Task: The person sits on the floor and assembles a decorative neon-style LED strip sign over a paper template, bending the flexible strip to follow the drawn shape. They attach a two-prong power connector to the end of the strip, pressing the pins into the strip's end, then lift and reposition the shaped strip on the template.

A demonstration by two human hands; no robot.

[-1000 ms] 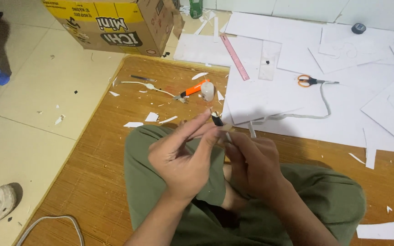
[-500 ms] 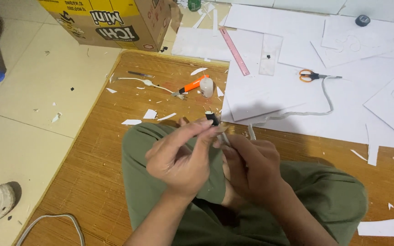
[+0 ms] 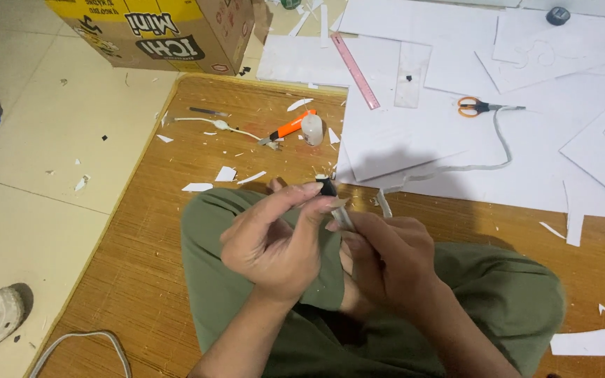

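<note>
Craft-knife handle (image 3: 339, 210), slim and pale with a black end cap, is sitting between both hands just above the person's green-trousered knees (image 3: 260, 231). Against the frames from a second ago, the hands are staying in the same spot over the lap, but the black cap is now being pinched closer by the left hand (image 3: 274, 241), whose thumb and forefinger are closing on it; the right hand (image 3: 386, 255) is wrapping its fingers around the lower body of the handle (what the fingertips are doing underneath is hidden). That reads as fiddling with the cap end going on rather than finished.

Beyond the handle, on the woven mat (image 3: 141, 266), paper scraps are lying about, then an orange cutter (image 3: 290, 128) beside a small white bottle (image 3: 311, 129). Farther from the handle, white foam sheets (image 3: 421, 133) are carrying orange-handled scissors (image 3: 476, 107), a pink ruler (image 3: 356, 70) and a clear ruler (image 3: 412, 75).

Farthest off, a yellow cardboard box (image 3: 169, 31) is standing on the tiles; its contents are not visible.
</note>
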